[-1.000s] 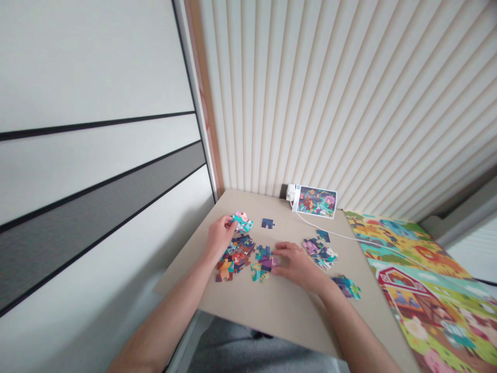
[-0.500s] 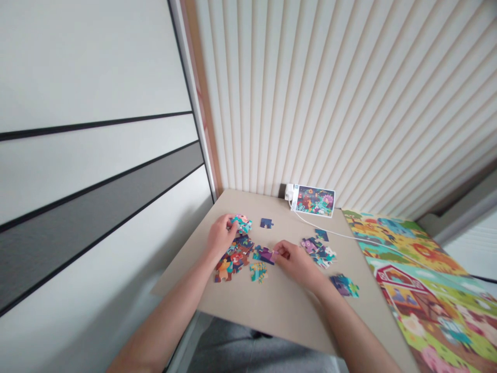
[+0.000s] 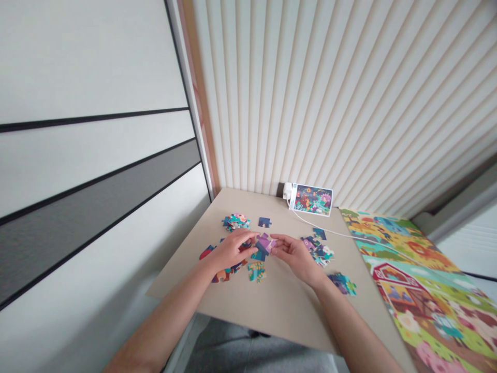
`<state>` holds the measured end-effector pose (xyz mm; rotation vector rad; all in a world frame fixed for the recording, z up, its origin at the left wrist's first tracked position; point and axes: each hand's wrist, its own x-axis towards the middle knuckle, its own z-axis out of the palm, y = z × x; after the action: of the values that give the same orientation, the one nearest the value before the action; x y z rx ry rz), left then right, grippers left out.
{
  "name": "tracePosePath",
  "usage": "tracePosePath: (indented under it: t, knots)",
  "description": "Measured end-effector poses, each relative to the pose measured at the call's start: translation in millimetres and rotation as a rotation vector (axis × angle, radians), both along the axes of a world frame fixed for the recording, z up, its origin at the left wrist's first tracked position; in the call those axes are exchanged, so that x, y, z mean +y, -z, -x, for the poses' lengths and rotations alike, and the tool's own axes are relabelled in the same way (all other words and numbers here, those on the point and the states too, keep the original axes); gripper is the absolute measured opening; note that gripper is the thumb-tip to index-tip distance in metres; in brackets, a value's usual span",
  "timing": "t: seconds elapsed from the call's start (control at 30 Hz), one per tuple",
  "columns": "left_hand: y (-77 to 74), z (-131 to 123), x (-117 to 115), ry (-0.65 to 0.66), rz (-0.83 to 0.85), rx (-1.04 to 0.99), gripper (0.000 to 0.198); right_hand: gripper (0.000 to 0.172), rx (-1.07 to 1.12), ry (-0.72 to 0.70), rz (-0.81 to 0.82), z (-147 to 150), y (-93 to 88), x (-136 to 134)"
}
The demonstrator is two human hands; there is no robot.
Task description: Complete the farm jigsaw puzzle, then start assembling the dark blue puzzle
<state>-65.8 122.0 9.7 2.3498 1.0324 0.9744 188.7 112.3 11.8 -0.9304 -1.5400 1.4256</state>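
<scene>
We see the person's left hand (image 3: pixel 232 250) and right hand (image 3: pixel 295 254) meeting over a beige tabletop (image 3: pixel 194 282), with a purple jigsaw piece (image 3: pixel 264 243) between them, joined or overlapped with a dark blue-teal piece (image 3: pixel 259 253) on its near-left side. The right fingers (image 3: pixel 278 243) are narrow, pinching the right end of the purple piece. The left fingers (image 3: pixel 248 238) are extended close together and reach toward the same piece over a heap of loose pieces (image 3: pixel 223 272), but the view is poor there, so we can't be sure they're gripping anything. Part of that heap is hidden under the left palm. Just near the purple piece sits a small teal and yellow piece group (image 3: pixel 257 271). Toward the far left lies a teal-pink cluster of pieces (image 3: pixel 235 222), with a lone dark blue piece (image 3: pixel 264 222) to its right. On the right are a mixed cluster (image 3: pixel 319 252), a single blue piece (image 3: pixel 319 234) just far of it, and a blue-teal group (image 3: pixel 342 284) nearer the table's right edge. At the far edge stands a small picture card (image 3: pixel 311 200) beside a white plug (image 3: pixel 288 190), and a white cable (image 3: pixel 322 230) runs rightward from the plug. A large farm-scene puzzle (image 3: pixel 415 290) with a red barn lies at right, with a pleated white blind (image 3: pixel 310 93) behind.
</scene>
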Motion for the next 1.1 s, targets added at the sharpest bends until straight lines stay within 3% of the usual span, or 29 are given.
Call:
tracePosePath:
  t: [0.27, 0.43, 0.6, 0.73, 0.8, 0.9, 1.0, 1.1]
  knots:
    - [2.1, 2.4, 2.2, -0.002, -0.035, 0.038, 0.026, 0.041, -0.115, 0.061, -0.018, -3.5, 1.3, 2.0]
    - [3.3, 1.3, 3.4, -0.09, -0.06, 0.054, 0.022, 0.04, -0.189, 0.15, -0.024, -8.1, 0.6, 7.3]
    - [5.8, 4.3, 7.9, -0.201, -0.122, 0.039, 0.018, 0.042, -0.336, 0.33, -0.064, -20.6, 3.4, 15.1]
    - [8.7, 5.8, 11.7, -0.252, -0.14, 0.03, 0.017, 0.039, -0.697, 0.561, -0.306, -23.9, 6.3, 11.3]
    - [10.3, 5.1, 12.4, -0.248, -0.125, 0.046, 0.016, 0.036, -0.811, 0.517, -0.452, -17.6, 7.7, 5.2]
    - [11.7, 3.2, 11.4, -0.204, -0.105, 0.087, 0.018, 0.032, -0.835, 0.3, -0.562, -1.2, 11.1, -4.7]
    - [11.6, 1.6, 9.1, -0.133, -0.112, 0.159, 0.023, 0.035, -0.833, 0.192, -0.576, 12.6, 15.4, -9.7]
    - [10.7, 1.0, 7.4, -0.098, -0.116, 0.213, 0.026, 0.035, -0.821, 0.181, -0.542, 15.8, 17.7, -8.6]
